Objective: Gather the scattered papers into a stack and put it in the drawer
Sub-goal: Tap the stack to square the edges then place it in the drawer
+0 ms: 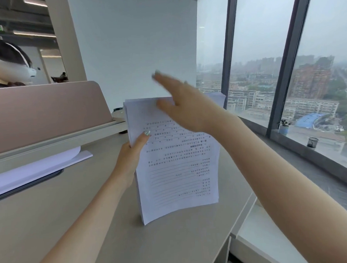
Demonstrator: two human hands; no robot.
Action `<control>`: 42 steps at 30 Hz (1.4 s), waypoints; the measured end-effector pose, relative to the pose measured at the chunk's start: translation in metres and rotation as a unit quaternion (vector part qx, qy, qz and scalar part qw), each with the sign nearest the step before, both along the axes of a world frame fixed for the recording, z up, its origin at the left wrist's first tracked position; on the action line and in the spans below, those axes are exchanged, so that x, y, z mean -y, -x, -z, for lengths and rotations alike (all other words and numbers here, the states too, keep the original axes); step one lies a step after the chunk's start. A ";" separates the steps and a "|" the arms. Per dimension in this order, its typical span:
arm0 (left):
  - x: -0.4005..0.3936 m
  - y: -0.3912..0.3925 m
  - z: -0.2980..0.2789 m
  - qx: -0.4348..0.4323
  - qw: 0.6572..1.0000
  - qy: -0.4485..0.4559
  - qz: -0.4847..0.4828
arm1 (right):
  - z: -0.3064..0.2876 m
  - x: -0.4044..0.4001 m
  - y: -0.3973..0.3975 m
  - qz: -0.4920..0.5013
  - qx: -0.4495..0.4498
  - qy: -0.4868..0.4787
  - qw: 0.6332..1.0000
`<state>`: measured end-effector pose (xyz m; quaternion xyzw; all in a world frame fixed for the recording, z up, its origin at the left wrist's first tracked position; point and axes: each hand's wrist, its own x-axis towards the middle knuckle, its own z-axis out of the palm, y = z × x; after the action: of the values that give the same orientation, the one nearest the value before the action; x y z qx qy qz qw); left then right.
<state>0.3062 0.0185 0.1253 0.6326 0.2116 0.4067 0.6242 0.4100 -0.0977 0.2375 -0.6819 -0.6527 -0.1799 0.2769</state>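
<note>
The left hand [129,155] grips the paper stack [174,161] by its left edge, upright near the table's [52,218] right edge. The right hand [179,107] hovers open, blurred, at the stack's top. Tap edges square, then pinch firmly.

A white pillar [134,45] stands behind the beige surface [72,207]; a pink divider [43,112] is left, tall windows [265,66] show a grey city.

Right hand [184,108] motion-blurred, its fingers [161,76] indistinct; stack's [176,163] print unreadable.
</note>
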 end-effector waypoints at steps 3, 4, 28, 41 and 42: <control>0.002 0.002 -0.001 -0.009 1.000 -0.007 0.007 | -0.009 -0.010 0.008 0.041 0.021 -0.025 0.999; 0.002 0.002 -0.002 -0.010 1.000 -0.006 0.005 | -0.008 -0.013 0.014 0.036 0.043 0.050 0.997; 0.011 0.003 0.013 0.006 0.997 -0.066 -0.029 | 0.125 0.013 -0.094 -0.080 -0.663 0.021 0.744; 0.013 -0.003 0.046 -0.029 0.999 -0.027 -0.019 | 0.144 0.032 -0.091 -0.087 -0.620 0.002 0.780; 0.017 -0.004 0.055 -0.040 0.999 -0.027 -0.016 | 0.153 0.034 -0.091 -0.079 -0.622 0.016 0.779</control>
<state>0.3103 0.0017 0.0700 0.6616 0.2357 0.3967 0.5910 0.5007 -0.1316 0.0843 -0.5960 -0.3924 0.3168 0.6249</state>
